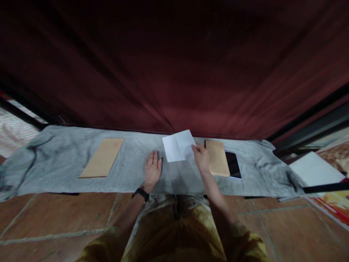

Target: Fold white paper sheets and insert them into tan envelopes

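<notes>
My right hand [201, 157] pinches the right edge of a creased white sheet of paper [178, 146] and holds it lifted just above a grey cloth [131, 171]. Flat on that cloth, fingers stretched out, lies my left hand [152, 169], a little left of the paper; a black band is on its wrist. A brown envelope [217, 158] rests right behind my right hand. Another brown envelope [103, 157] lies further left on the cloth.
A dark phone [233, 164] lies partly under the right envelope. A dark red curtain [174, 65] hangs behind the cloth. White paper [315, 169] and colourful sheets sit at the far right. Reddish floor tiles [54, 214] spread in front.
</notes>
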{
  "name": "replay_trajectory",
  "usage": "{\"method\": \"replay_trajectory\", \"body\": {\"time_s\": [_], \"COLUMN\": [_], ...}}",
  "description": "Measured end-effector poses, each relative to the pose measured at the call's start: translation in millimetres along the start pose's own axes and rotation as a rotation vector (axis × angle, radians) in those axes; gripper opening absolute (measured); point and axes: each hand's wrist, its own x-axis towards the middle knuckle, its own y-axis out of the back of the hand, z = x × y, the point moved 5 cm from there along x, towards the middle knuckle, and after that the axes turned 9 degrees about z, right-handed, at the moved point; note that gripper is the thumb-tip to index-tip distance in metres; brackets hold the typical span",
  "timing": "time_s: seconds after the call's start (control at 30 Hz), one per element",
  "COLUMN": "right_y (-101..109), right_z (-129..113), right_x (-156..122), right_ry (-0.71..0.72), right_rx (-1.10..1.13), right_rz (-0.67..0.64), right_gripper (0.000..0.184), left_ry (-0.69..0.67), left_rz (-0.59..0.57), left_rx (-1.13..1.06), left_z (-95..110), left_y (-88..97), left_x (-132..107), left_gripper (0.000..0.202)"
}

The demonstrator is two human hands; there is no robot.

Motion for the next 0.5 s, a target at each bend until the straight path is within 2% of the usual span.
{"method": "replay_trajectory", "body": {"time_s": [0.07,0.17,0.27,0.37,0.43,0.5], "right_y": [23,32,13,-17,-34,-46], "right_z": [-33,-71,-84,-79,-71,-62], "right_x": [1,-21,-63,-107,-129,-145], "right_ry": [0.169,0.346,0.413,0.442,0.421,0.381], "right_rx": [-0.044,-0.275,-0.465,-0.546,-0.559,-0.516], "right_rz": [0.089,0.031,-0.113,-0.267,-0.336,-0.385], "right_gripper": [0.041,0.042,0.043,0.043,0.041,0.037], "left_ry": [0.105,0.372,0.599,0.853,0.927,0.92], "left_rz": [0.02,-0.033,-0.141,-0.256,-0.294,-0.253], "left_rx": [-0.16,-0.553,-0.924,-1.293,-1.366,-1.329], "left_z": [3,12,31,50,56,53], "left_y": [5.4,8.1,8.8,7.8,7.4,7.0], "left_x": [1,0,-5,-16,-24,-29], "left_gripper": [0.057,0.05,0.052,0.057,0.056,0.051]}}
